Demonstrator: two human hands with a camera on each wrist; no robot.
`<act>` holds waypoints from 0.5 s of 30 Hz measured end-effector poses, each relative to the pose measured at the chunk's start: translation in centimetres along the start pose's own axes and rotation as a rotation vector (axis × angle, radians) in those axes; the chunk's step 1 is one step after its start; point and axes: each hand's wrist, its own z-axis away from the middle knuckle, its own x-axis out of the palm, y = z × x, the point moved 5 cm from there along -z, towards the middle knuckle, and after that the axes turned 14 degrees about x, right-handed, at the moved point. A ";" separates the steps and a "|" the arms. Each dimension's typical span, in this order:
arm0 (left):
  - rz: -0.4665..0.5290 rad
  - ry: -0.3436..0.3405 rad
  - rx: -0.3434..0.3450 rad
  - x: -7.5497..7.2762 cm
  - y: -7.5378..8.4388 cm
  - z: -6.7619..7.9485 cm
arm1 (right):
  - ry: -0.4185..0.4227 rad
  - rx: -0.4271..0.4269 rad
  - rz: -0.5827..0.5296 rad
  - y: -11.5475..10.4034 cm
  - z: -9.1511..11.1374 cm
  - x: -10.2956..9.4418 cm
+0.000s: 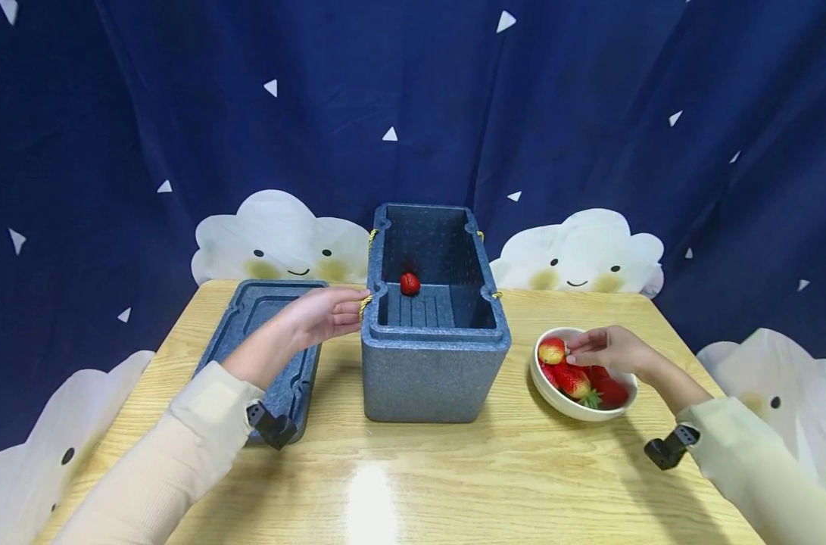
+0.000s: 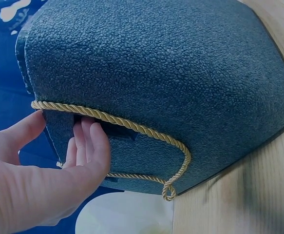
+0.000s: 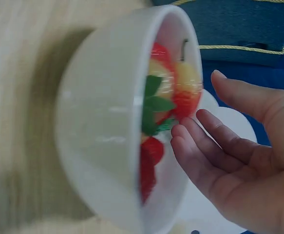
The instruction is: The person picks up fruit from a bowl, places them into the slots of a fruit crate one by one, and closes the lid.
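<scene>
The box (image 1: 419,382) looks like dense foam, matt and finely pebbled, and the lid (image 1: 256,310) shows the same dull, speckled finish. The rope (image 2: 122,121) is twisted cord with a silky sheen. The bowl (image 3: 103,126) is smooth and glossy, ceramic or plastic, which cannot be told; the fruit (image 3: 186,90) has a shiny, plastic-looking skin. The table (image 1: 413,477) has a wood-grain top with a slight gloss; the curtain (image 1: 413,91) is soft cloth.

No text, label, brand or number can be read, the faint marks (image 2: 21,18) on the blue curtain (image 2: 1,61) toward ten o'clock in the left wrist view being too blurred.
</scene>
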 end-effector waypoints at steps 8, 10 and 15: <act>0.008 0.001 0.001 0.1 0.0 0.0 | -0.023 0.007 -0.030 1.6 0.2 1.2; 0.009 0.006 -0.002 0.1 0.0 0.0 | -0.015 0.013 -0.030 1.8 0.5 1.2; 0.014 0.005 0.002 0.0 -0.1 -0.1 | -0.016 0.022 -0.061 2.0 1.1 1.6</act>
